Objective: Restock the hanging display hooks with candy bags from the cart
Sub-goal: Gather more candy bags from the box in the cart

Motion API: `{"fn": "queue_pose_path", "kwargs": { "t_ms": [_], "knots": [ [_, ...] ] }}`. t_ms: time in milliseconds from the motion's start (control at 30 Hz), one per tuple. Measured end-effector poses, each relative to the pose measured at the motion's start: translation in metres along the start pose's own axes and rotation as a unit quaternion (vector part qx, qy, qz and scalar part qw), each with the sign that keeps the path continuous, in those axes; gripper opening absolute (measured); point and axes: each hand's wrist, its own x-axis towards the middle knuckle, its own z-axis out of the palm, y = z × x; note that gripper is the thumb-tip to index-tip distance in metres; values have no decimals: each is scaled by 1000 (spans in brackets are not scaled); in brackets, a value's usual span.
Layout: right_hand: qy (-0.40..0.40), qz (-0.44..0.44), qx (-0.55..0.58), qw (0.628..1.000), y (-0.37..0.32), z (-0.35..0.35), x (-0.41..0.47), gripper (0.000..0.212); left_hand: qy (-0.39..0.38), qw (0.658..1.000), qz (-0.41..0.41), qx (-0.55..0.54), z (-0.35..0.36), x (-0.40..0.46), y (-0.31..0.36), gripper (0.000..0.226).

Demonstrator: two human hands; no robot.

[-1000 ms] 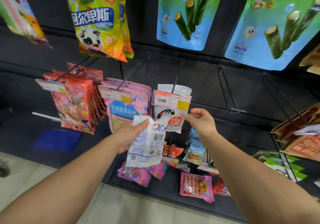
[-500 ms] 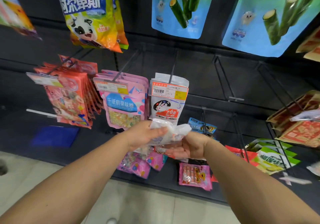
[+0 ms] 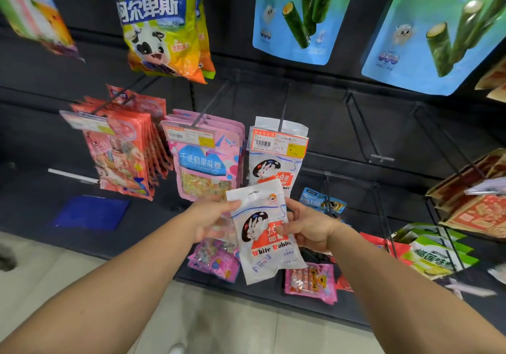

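I have both hands on one white candy bag (image 3: 264, 233), printed with a rabbit and the words "White Rabbit", front face toward me and slightly tilted. My left hand (image 3: 210, 223) grips its upper left edge, thumb lying across the front near the top; my right hand (image 3: 306, 227) holds the right edge, thumb pressed on the printed panel and the other fingers curled behind. The bag sits low in front of the display, just below the hanging white bag (image 3: 276, 162) of the same kind, which is already on its hook (image 3: 283, 107) behind an orange price tag (image 3: 278, 143) — the two bags overlap in my view, though I cannot tell whether they touch.

Left of that hook hangs a row of pink bags (image 3: 205, 159), and further left a thicker row of red bags (image 3: 123, 148). Above are yellow bags (image 3: 161, 25) and blue pouches (image 3: 301, 17) (seaweed rolls pictured on them). On the dark shelf (image 3: 153, 216) below my hands lie loose pink packets (image 3: 310, 281), flat.
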Motion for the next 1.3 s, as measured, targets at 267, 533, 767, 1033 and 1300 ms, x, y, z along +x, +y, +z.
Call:
{"fn": "queue_pose_path", "kwargs": {
  "t_ms": [267, 533, 767, 1033, 1300],
  "knots": [
    [151, -58, 10, 987, -12, 16, 11, 31, -42, 997, 49, -38, 16, 3, 2, 27],
    [257, -175, 39, 950, -47, 19, 14, 17, -2, 987, 139, -74, 26, 8, 43, 26],
    [284, -222, 4, 933, -80, 9, 5, 8, 6, 979, 197, -46, 27, 8, 76, 10],
    [331, -195, -28, 923, -96, 6, 8, 11, 42, 981, 178, -67, 38, 9, 90, 12],
    [375, -187, -39, 907, -103, 9, 12, 20, 65, 985, 155, -45, 42, 21, 96, 22]
  ]
}}
